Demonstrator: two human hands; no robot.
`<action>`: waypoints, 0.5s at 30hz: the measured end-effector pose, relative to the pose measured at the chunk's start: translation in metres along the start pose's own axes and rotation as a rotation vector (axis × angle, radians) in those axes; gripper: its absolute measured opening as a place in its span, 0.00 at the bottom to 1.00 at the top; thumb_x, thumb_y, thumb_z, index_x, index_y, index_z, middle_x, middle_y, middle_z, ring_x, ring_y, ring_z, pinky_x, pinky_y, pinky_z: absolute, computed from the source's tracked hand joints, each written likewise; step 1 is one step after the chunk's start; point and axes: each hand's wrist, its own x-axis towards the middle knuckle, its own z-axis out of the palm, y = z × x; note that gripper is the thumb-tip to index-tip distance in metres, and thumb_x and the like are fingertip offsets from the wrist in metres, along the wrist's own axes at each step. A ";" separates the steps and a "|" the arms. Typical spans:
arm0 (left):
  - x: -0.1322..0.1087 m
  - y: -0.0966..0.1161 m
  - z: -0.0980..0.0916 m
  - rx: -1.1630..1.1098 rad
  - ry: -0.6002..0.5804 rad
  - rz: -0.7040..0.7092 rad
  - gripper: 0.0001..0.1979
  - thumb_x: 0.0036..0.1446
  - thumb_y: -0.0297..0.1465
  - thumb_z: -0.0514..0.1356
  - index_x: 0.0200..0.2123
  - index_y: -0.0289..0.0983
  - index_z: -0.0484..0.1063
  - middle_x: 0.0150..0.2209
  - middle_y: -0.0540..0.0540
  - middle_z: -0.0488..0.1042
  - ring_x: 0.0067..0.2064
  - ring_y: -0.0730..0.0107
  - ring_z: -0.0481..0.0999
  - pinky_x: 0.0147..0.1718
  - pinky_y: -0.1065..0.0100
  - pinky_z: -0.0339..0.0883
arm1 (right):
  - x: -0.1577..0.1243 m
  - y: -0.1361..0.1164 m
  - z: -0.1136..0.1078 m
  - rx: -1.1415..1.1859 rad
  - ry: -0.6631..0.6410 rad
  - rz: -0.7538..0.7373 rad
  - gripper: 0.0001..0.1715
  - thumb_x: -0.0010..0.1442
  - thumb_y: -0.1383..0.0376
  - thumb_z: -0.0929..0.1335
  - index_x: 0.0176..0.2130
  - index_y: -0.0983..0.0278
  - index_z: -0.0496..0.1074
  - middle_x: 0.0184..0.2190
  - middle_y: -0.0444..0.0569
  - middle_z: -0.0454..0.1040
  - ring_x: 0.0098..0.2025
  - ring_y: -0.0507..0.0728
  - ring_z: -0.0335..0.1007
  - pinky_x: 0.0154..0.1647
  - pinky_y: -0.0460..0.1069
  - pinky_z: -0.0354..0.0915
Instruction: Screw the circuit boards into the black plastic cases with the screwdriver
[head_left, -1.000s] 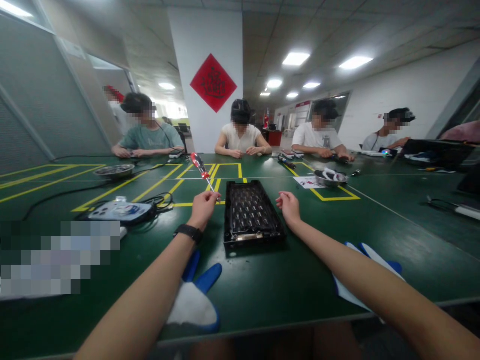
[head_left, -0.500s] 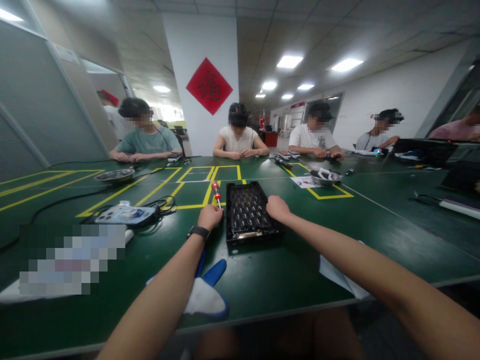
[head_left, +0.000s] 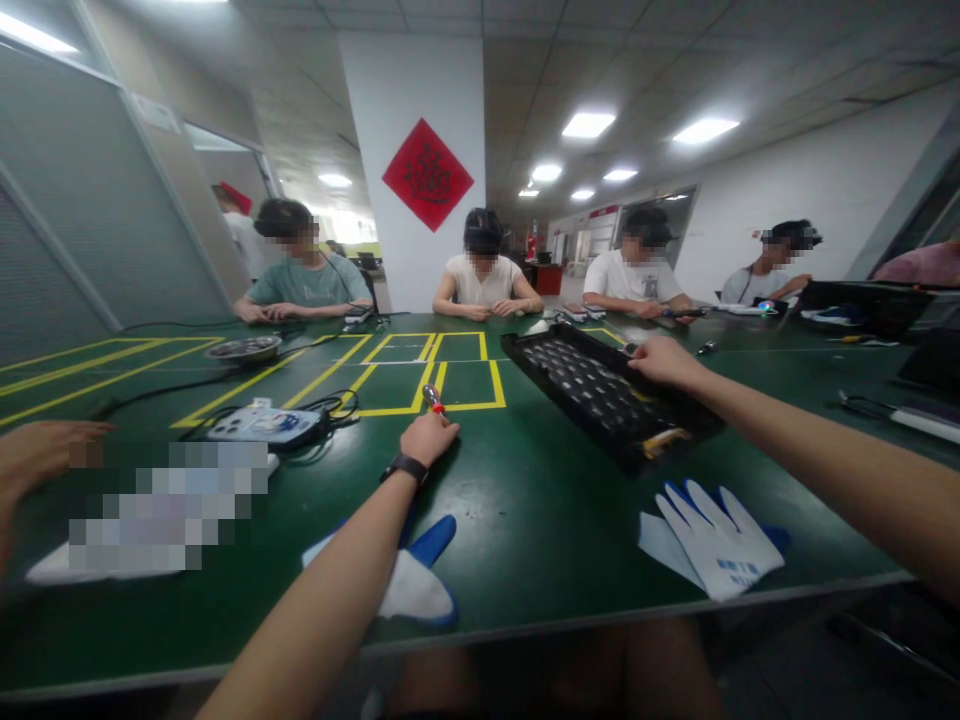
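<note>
Nearer than the black slotted tray, a white glove lies unworn. Left of the tray, the left hand has its grip closed around a screwdriver, shaft hidden, not applied to the tray. The right hand grips the tray's right edge; tilted, seemingly lifted, handling looks unfinished. Blur obscures its slots' contents.
</note>
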 end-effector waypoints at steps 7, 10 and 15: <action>0.001 0.002 0.000 -0.034 0.001 0.031 0.15 0.48 0.41 0.53 0.23 0.38 0.74 0.29 0.44 0.75 0.31 0.67 0.72 0.26 0.72 0.59 | -0.057 0.168 0.010 -0.009 0.003 0.196 0.13 0.52 0.62 0.67 0.37 0.67 0.75 0.40 0.59 0.74 0.39 0.60 0.69 0.39 0.50 0.59; 0.001 0.002 0.001 -0.049 0.006 0.042 0.15 0.49 0.40 0.52 0.22 0.38 0.74 0.28 0.44 0.75 0.30 0.66 0.72 0.25 0.71 0.59 | -0.066 0.238 0.034 -0.020 -0.006 0.239 0.13 0.52 0.62 0.67 0.36 0.66 0.75 0.39 0.62 0.74 0.39 0.62 0.69 0.40 0.51 0.59; 0.001 0.004 0.002 -0.048 0.001 0.013 0.16 0.49 0.40 0.51 0.22 0.38 0.74 0.28 0.43 0.75 0.30 0.66 0.72 0.25 0.71 0.59 | -0.065 0.308 0.061 -0.022 -0.011 0.323 0.11 0.51 0.62 0.65 0.29 0.65 0.75 0.35 0.64 0.75 0.35 0.63 0.70 0.35 0.53 0.59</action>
